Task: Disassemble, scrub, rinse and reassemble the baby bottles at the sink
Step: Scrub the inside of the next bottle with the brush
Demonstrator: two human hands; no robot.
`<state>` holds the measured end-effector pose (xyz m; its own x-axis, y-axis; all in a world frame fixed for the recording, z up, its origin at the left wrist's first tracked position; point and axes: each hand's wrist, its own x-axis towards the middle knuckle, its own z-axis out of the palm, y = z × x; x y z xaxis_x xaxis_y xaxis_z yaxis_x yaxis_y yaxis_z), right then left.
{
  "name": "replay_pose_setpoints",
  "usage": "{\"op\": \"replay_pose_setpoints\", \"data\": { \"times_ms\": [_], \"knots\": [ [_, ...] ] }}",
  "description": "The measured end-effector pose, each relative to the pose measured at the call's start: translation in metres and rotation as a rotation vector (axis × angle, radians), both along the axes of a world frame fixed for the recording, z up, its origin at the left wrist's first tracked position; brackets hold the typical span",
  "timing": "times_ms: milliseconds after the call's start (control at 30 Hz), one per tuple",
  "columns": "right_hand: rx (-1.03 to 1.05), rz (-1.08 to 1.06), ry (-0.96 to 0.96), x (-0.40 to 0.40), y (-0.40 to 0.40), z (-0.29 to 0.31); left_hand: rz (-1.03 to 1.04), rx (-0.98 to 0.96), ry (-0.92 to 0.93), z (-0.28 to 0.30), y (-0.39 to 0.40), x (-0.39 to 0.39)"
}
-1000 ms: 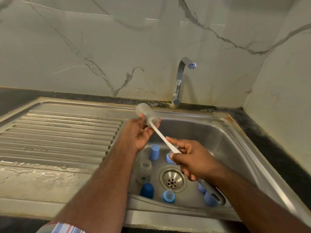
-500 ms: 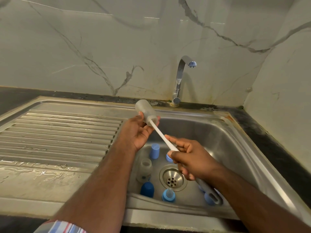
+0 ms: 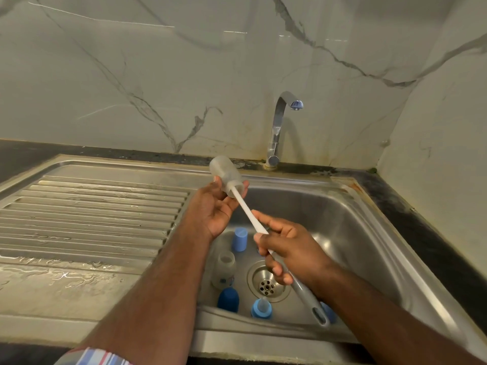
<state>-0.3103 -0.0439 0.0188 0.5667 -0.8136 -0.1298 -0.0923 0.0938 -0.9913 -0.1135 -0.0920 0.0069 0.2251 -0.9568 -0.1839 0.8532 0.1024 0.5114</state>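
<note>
My left hand (image 3: 216, 206) holds a clear baby bottle (image 3: 225, 175) tilted above the sink's left rim, mouth facing down-right. A bottle brush (image 3: 250, 212) with a white shaft and grey handle goes into that mouth; its head is hidden inside. My right hand (image 3: 287, 251) grips the brush handle over the basin. On the sink (image 3: 355, 233) floor stand a second clear bottle (image 3: 224, 270), a light blue cap (image 3: 239, 239), a dark blue cap (image 3: 228, 300) and a blue collar with a teat (image 3: 261, 308).
A chrome tap (image 3: 279, 127) rises behind the basin, with no water running. The ribbed steel drainboard (image 3: 92, 219) at left is wet near its front. The drain (image 3: 267, 281) is open. Marble walls close the back and right side. Another blue piece (image 3: 328, 310) lies behind the brush handle.
The bottle and brush shifted only slightly; my right hand moved a little along the line of the brush handle.
</note>
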Motion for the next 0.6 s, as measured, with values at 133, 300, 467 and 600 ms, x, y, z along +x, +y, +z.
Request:
{"op": "replay_pose_setpoints", "data": {
  "times_ms": [133,300,467,600],
  "knots": [
    [-0.363,-0.038,0.422,-0.0065,-0.0039,-0.0023,0.005,0.056,-0.002,-0.0027,0.0013,0.0004],
    [-0.654,-0.050,0.695,-0.0085,-0.0045,-0.0066,0.019,0.135,-0.151,-0.0055,0.0001,-0.0035],
    [-0.556,-0.079,0.590,-0.0106,-0.0077,-0.0088,0.037,0.214,-0.268,-0.0095,0.0001,-0.0031],
    [-0.062,-0.122,0.135,-0.0018,-0.0043,-0.0074,0.050,0.175,-0.203,-0.0069,-0.0013,-0.0009]
  ]
}}
